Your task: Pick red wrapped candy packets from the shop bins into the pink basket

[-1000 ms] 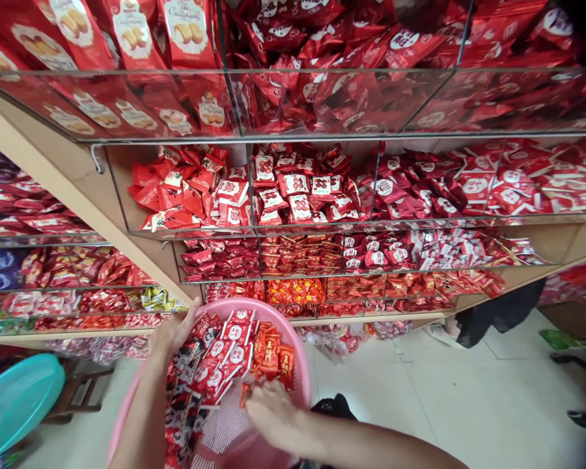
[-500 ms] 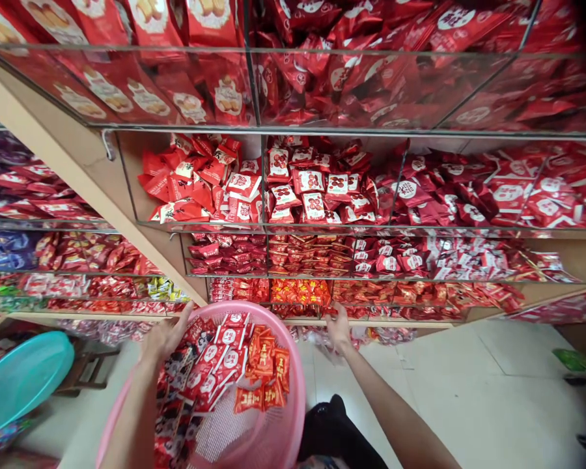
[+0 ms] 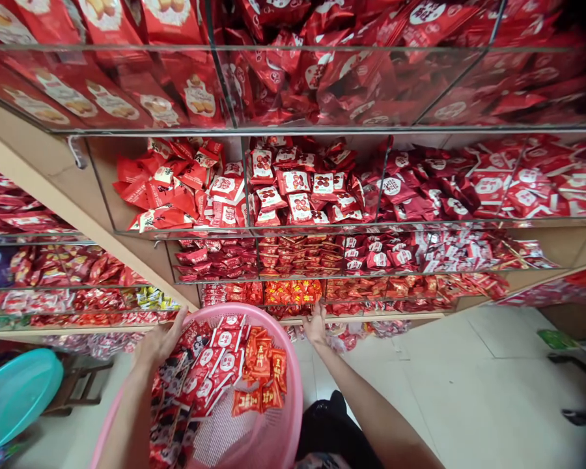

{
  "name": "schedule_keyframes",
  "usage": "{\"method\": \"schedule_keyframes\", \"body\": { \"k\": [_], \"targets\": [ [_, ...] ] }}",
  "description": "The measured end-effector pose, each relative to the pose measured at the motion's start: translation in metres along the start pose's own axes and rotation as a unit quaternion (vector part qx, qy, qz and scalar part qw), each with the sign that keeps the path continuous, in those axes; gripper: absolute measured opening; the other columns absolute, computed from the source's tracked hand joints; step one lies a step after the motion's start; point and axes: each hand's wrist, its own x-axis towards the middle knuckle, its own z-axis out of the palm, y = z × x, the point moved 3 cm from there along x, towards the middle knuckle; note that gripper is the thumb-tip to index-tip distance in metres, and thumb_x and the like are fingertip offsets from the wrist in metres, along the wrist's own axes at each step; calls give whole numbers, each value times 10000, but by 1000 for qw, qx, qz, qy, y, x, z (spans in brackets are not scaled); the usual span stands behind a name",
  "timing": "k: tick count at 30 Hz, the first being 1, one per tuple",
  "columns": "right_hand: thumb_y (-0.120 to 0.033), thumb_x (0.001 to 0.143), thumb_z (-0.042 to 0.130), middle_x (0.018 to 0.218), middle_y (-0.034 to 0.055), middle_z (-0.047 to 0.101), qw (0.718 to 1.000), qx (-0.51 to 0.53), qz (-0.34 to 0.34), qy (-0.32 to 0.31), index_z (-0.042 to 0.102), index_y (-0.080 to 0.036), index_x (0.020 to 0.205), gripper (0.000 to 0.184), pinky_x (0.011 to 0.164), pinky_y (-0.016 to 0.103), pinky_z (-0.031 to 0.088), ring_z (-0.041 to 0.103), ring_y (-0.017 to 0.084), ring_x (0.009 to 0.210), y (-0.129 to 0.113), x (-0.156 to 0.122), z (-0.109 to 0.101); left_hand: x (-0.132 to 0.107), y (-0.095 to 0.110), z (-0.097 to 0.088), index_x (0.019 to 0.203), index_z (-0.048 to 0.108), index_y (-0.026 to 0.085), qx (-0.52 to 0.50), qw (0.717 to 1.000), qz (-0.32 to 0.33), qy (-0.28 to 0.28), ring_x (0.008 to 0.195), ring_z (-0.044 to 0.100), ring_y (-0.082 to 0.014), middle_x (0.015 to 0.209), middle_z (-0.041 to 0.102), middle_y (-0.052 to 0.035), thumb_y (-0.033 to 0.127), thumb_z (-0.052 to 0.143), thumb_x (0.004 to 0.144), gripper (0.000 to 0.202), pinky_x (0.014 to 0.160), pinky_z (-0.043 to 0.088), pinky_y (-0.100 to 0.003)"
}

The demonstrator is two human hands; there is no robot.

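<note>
My left hand (image 3: 159, 340) grips the far left rim of a pink plastic basket (image 3: 293, 384) held in front of me. The basket holds several red and white snack packets (image 3: 219, 357) and orange-red packets (image 3: 262, 365). My right hand (image 3: 316, 326) reaches forward to the lowest shelf bin of orange-red packets (image 3: 293, 291), fingers at its front edge. Whether those fingers hold a packet is not visible.
Glass-fronted shelf bins (image 3: 317, 228) full of red snack packets fill the wall ahead. More bins of mixed sweets (image 3: 68, 286) stand at the left. A teal basin (image 3: 14, 397) sits on a stool at the lower left. Pale tiled floor (image 3: 459, 384) lies to the right.
My right hand left the basket, where it had set down orange-red packets, and reached out to the lowest shelf bin. It has since shifted slightly left along the bin. The left hand stayed.
</note>
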Motion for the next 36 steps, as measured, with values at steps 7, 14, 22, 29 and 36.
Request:
{"method": "schedule_keyframes", "body": {
  "k": [7, 14, 22, 29, 36],
  "targets": [
    [-160, 689, 438, 1394, 168, 266, 998, -11, -67, -9, 340, -132, 1331, 650, 988, 385, 387, 363, 260, 1278, -12, -7, -9, -2, 8, -3, 1086, 658, 158, 19, 1000, 5, -12, 947, 620, -370, 935, 693, -186, 633, 215, 763, 725, 800, 448, -442],
    [-207, 746, 416, 1159, 177, 468, 995, 15, -72, 65, 425, -109, 1171, 435, 804, 349, 473, 578, 203, 902, -16, 2, -19, -6, 8, -5, 1067, 664, 145, 3, 1000, -10, -10, 988, 599, -396, 975, 676, -228, 686, 168, 742, 803, 814, 438, -472],
    [-328, 786, 424, 821, 96, 563, 993, -60, -51, 91, 561, -177, 743, 208, 661, 327, 419, 547, 197, 681, -22, 36, -42, -8, 4, -4, 984, 686, 113, -17, 999, -41, -18, 1033, 575, -407, 999, 663, -249, 753, 147, 705, 882, 871, 411, -485],
    [-307, 836, 360, 784, 69, 548, 989, -72, -103, 81, 558, -163, 778, 251, 631, 302, 418, 518, 162, 623, -34, 34, -58, -7, 0, -3, 1001, 685, 113, -24, 999, -41, -13, 1028, 574, -414, 1016, 657, -256, 744, 186, 707, 857, 869, 404, -499],
    [-330, 896, 310, 1040, 105, 551, 975, -69, -210, 1, 579, -181, 913, 308, 777, 303, 455, 564, 173, 849, -44, 12, -66, -10, 11, -5, 1047, 671, 122, -7, 1000, -6, -7, 1033, 568, -421, 1011, 659, -254, 743, 121, 716, 893, 845, 412, -491]
  ]
}}
